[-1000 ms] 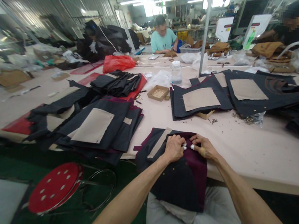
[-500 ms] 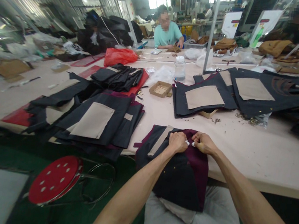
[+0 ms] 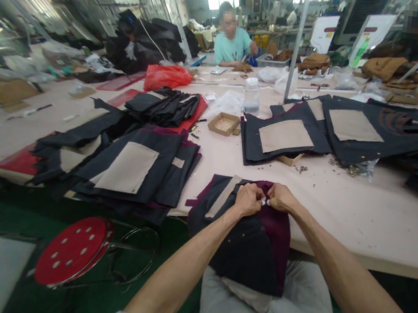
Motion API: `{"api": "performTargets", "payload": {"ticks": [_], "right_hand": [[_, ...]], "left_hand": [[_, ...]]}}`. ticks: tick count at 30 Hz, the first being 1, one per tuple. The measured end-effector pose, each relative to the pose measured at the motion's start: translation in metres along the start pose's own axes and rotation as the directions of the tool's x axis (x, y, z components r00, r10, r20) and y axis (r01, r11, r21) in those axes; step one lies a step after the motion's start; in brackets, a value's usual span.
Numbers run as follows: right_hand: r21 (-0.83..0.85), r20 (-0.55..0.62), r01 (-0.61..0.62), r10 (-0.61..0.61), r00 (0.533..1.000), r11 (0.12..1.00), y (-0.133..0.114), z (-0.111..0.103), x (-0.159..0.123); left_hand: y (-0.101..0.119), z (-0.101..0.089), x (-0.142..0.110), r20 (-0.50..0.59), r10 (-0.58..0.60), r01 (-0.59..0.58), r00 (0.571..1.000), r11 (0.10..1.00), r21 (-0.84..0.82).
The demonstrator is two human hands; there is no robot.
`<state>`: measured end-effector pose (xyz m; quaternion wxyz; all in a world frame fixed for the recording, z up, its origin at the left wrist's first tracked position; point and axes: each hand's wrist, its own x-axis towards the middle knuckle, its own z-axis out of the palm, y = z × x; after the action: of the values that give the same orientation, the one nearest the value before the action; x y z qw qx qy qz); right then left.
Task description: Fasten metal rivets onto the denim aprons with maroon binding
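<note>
A dark navy and maroon garment piece (image 3: 255,239) hangs over the near table edge onto my lap. My left hand (image 3: 247,200) and my right hand (image 3: 279,197) meet on its top, both closed with fingertips pinched together on the cloth. White tape wraps the fingertips where they touch. A beige strip (image 3: 222,197) lies on the cloth just left of my left hand.
The pink worktable (image 3: 340,210) carries stacks of dark panels with beige patches (image 3: 130,169) (image 3: 284,138), a small box of metal studs (image 3: 223,125), a plastic jar (image 3: 251,96) and a red bag (image 3: 165,76). A red stool (image 3: 73,250) stands at lower left. Other people work at the far end.
My right hand has closed from loosely spread to a pinch and drawn in against my left hand. The view has shifted slightly.
</note>
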<state>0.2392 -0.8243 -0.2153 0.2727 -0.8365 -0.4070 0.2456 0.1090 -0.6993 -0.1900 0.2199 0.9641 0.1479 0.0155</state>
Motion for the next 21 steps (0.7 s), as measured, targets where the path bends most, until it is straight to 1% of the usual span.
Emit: {"api": "performTargets", "payload": {"ticks": [1, 3, 5, 8, 10, 12, 13, 14, 15, 16, 17, 18, 19, 20, 21], "right_hand": [[0.010, -0.020, 0.001, 0.000, 1.000, 1.000, 0.000, 0.000, 0.000], [0.031, -0.072, 0.002, 0.000, 0.997, 1.000, 0.001, 0.002, -0.001], [0.049, -0.103, 0.002, 0.003, 0.995, 0.999, 0.002, 0.005, -0.002], [0.099, -0.111, 0.019, -0.008, 0.994, 0.995, 0.003, 0.006, -0.005], [0.177, -0.120, 0.094, -0.073, 0.990, 0.980, 0.008, 0.001, -0.006], [0.331, -0.067, 0.190, -0.178, 0.982, 0.924, 0.020, -0.011, -0.006], [0.428, -0.038, 0.207, -0.211, 0.977, 0.880, 0.028, -0.020, -0.005], [0.507, -0.033, 0.196, -0.208, 0.978, 0.839, 0.037, -0.030, -0.003], [0.538, -0.062, 0.159, -0.149, 0.987, 0.828, 0.048, -0.041, 0.000], [0.521, -0.126, 0.105, -0.046, 0.991, 0.847, 0.058, -0.052, 0.004], [0.467, -0.215, 0.041, 0.068, 0.974, 0.883, 0.068, -0.063, 0.009], [0.392, -0.305, -0.027, 0.158, 0.939, 0.919, 0.077, -0.073, 0.014], [0.317, -0.377, -0.092, 0.215, 0.901, 0.944, 0.085, -0.081, 0.020], [0.257, -0.419, -0.143, 0.244, 0.875, 0.956, 0.090, -0.089, 0.025], [0.218, -0.435, -0.174, 0.255, 0.863, 0.960, 0.094, -0.094, 0.030]], "left_hand": [[-0.002, 0.002, -0.006, -0.028, 0.091, -0.091, 0.995, 0.996, -0.004], [-0.007, 0.004, -0.016, -0.054, 0.243, -0.242, 0.969, 0.970, 0.020], [-0.010, 0.003, -0.025, -0.040, 0.325, -0.322, 0.945, 0.944, 0.069], [-0.010, -0.003, -0.031, -0.006, 0.392, -0.386, 0.920, 0.908, 0.163], [-0.009, -0.006, -0.033, 0.011, 0.436, -0.429, 0.900, 0.879, 0.206], [-0.009, -0.007, -0.035, -0.002, 0.463, -0.451, 0.886, 0.864, 0.226], [-0.010, -0.006, -0.036, -0.021, 0.466, -0.449, 0.885, 0.863, 0.230], [-0.010, -0.005, -0.037, -0.043, 0.465, -0.444, 0.884, 0.866, 0.231], [-0.011, -0.003, -0.037, -0.063, 0.461, -0.437, 0.885, 0.870, 0.229], [-0.012, -0.001, -0.038, -0.080, 0.458, -0.432, 0.885, 0.874, 0.225], [-0.013, 0.001, -0.038, -0.093, 0.456, -0.428, 0.885, 0.877, 0.218], [-0.014, 0.002, -0.038, -0.103, 0.454, -0.427, 0.885, 0.880, 0.210], [-0.015, 0.003, -0.038, -0.111, 0.452, -0.425, 0.885, 0.882, 0.204], [-0.015, 0.004, -0.038, -0.118, 0.449, -0.422, 0.886, 0.885, 0.199], [-0.015, 0.004, -0.039, -0.126, 0.445, -0.418, 0.886, 0.887, 0.196]]}}
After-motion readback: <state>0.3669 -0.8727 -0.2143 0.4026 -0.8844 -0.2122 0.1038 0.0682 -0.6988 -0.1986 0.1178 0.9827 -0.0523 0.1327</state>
